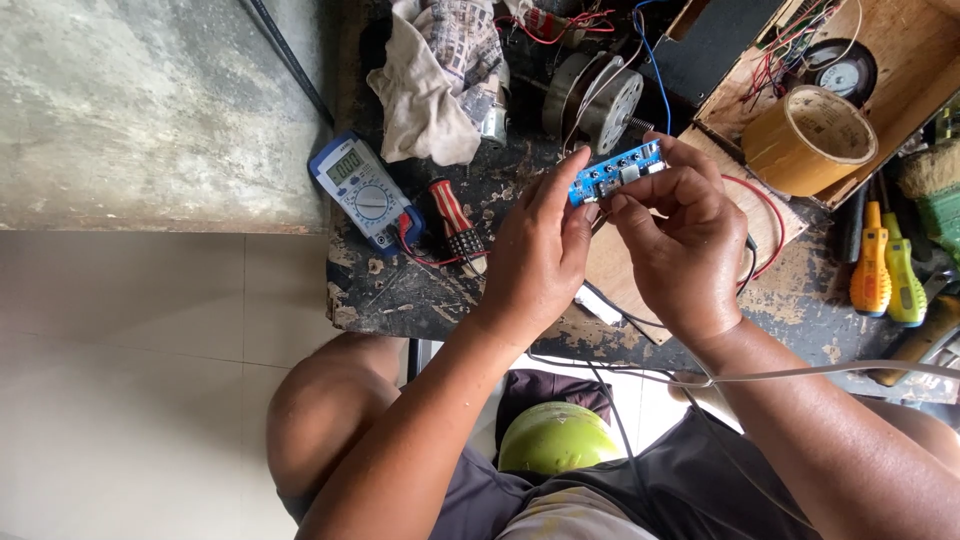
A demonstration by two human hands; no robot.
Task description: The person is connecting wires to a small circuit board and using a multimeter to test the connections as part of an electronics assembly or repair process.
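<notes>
Both hands were raised together just right of the frame's centre, above the desk (400, 295). The left hand (538, 255) came up from the lower middle, its thumb and fingertips pinching the left end of a small blue circuit board (617, 170). The right hand (680, 235) curled round the board's right end and lower edge, its grip tight on it. So one board was held between two hands, tilted with its right end higher.

On the desk lay one blue multimeter (362, 190) at the left, one red-striped screwdriver handle (455, 222) beside it, and one crumpled cloth (435, 80) at the top. One roll of brown tape (808, 138) stood in the upper right on an open wooden box (900, 60), and two orange-and-yellow screwdrivers (888, 270) lay at the right edge. A red wire (770, 205) looped behind the right hand.
</notes>
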